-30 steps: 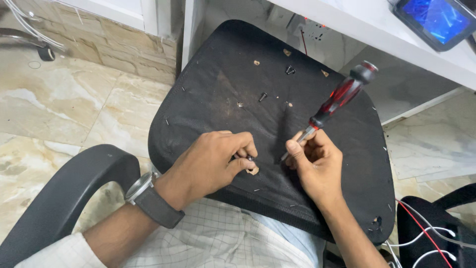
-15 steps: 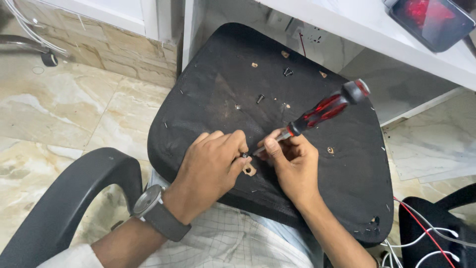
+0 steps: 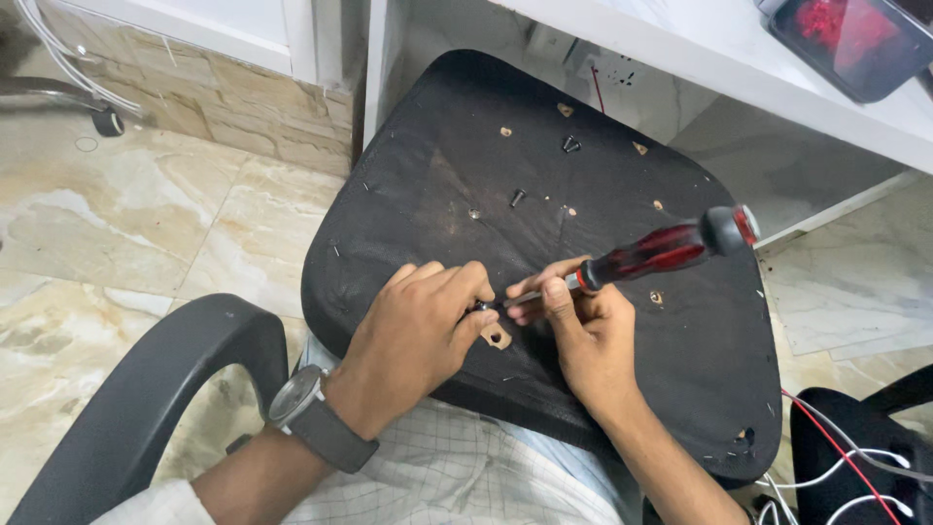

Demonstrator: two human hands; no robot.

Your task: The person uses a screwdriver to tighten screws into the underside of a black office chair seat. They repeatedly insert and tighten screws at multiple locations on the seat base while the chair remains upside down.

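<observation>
A black upturned chair seat (image 3: 437,194) lies across my lap, its underside dotted with screw holes. My left hand (image 3: 413,335), with a watch on the wrist, pinches a small screw (image 3: 481,307) at a tan-rimmed hole (image 3: 497,336) near the front edge. My right hand (image 3: 583,335) holds the shaft of a red-and-black screwdriver (image 3: 671,247), its tip lying against the screw. The handle points up and to the right.
Two loose black screws (image 3: 518,197) (image 3: 570,145) rest on the seat underside. A black armrest (image 3: 146,399) curves at the lower left. A white desk (image 3: 700,58) with a red-lit device (image 3: 855,39) stands behind. Red and white wires (image 3: 846,467) lie at the lower right. The floor is marble tile.
The screwdriver has tilted down from steep to nearly level, its tip brought left to the screw in my left hand. My right hand moved left, close against the left.
</observation>
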